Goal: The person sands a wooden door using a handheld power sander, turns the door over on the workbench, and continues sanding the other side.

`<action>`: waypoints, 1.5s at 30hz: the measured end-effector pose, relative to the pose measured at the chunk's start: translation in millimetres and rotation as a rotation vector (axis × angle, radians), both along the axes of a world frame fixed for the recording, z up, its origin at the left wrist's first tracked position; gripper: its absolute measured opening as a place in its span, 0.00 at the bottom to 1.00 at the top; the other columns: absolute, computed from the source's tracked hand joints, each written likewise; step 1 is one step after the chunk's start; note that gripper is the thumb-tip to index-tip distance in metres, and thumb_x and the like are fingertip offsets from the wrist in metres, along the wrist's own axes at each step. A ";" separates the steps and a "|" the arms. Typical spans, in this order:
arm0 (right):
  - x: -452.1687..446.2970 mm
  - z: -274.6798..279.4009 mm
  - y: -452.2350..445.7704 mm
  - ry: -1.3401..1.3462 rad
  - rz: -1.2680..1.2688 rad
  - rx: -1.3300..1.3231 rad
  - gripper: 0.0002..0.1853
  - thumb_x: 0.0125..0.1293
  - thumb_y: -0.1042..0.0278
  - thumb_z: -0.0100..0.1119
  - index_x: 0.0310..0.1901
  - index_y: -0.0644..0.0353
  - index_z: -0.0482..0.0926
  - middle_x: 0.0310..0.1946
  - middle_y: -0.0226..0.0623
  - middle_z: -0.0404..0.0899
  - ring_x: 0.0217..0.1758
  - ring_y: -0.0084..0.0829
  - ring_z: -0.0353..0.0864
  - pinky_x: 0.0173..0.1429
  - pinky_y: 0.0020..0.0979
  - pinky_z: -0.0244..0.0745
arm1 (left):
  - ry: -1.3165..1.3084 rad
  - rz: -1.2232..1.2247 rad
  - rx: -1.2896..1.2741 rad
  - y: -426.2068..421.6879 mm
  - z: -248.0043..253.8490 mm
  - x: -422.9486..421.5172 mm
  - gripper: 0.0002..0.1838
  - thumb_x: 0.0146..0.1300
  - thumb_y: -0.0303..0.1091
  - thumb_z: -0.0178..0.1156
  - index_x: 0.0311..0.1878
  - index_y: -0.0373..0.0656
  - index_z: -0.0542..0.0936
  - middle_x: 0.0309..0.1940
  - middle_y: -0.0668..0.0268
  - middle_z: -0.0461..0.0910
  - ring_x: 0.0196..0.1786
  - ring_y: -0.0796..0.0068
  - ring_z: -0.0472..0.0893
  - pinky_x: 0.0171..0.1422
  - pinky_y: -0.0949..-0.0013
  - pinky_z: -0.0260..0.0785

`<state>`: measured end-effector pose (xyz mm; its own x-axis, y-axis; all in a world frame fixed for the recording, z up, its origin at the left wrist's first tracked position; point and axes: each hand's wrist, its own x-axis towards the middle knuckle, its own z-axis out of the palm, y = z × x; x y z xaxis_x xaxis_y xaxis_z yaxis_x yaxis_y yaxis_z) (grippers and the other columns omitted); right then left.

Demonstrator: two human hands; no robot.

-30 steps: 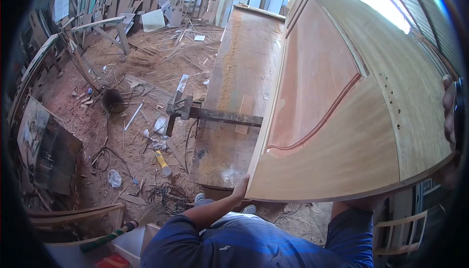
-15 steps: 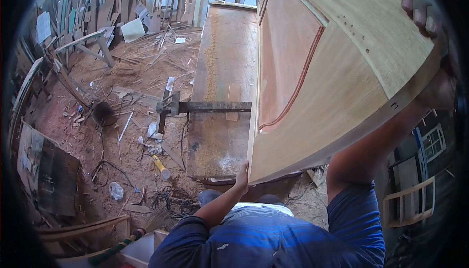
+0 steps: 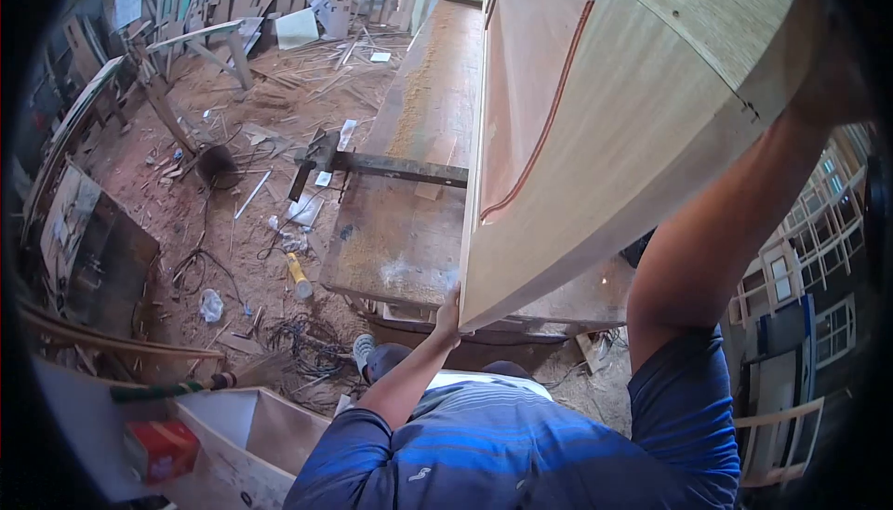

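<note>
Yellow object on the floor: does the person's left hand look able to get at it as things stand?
Probably not: the left hand is taken up at the lower corner of the wooden panel, and the yellow object lies down on the floor, left of the workbench.

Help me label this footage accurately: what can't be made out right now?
All in the head view:
Pale wooden panel with reddish inset: upper end cut off by the top edge; back turned away.
Right hand: exact grip lost in blur and shadow.
Dark metal bar clamp: right end hidden behind the panel.
Red rectangular box: markings too small.
</note>
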<state>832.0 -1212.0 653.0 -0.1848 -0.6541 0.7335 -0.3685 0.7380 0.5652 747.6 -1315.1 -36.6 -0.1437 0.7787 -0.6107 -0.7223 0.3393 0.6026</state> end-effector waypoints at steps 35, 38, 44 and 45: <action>190.4 -16.4 59.5 -0.473 0.284 -0.516 0.21 0.81 0.55 0.44 0.45 0.66 0.80 0.42 0.43 0.78 0.54 0.44 0.74 0.69 0.54 0.63 | 0.133 0.078 0.131 37.3 -18.0 98.6 0.46 0.79 0.79 0.43 0.55 0.40 0.88 0.29 0.60 0.87 0.22 0.66 0.86 0.17 0.64 0.77; 182.6 -30.5 40.1 -0.461 0.284 -0.701 0.22 0.82 0.57 0.40 0.43 0.66 0.80 0.42 0.42 0.77 0.57 0.44 0.73 0.75 0.54 0.59 | 0.141 0.056 0.176 39.3 -18.3 91.0 0.46 0.78 0.80 0.42 0.57 0.42 0.87 0.30 0.60 0.88 0.22 0.66 0.87 0.17 0.64 0.77; 154.0 -25.9 41.2 -0.411 0.341 -0.641 0.22 0.83 0.59 0.43 0.44 0.70 0.82 0.43 0.47 0.79 0.53 0.46 0.75 0.69 0.55 0.64 | 0.098 -0.006 0.257 33.0 -13.9 75.7 0.45 0.79 0.79 0.40 0.63 0.45 0.84 0.32 0.61 0.89 0.23 0.68 0.87 0.16 0.66 0.76; 147.2 -25.7 42.1 -0.413 0.391 -0.652 0.22 0.83 0.60 0.43 0.44 0.70 0.82 0.43 0.47 0.79 0.52 0.46 0.76 0.69 0.55 0.65 | 0.072 -0.025 0.273 32.0 -13.2 71.0 0.44 0.80 0.79 0.40 0.63 0.46 0.84 0.31 0.62 0.88 0.24 0.68 0.87 0.16 0.66 0.75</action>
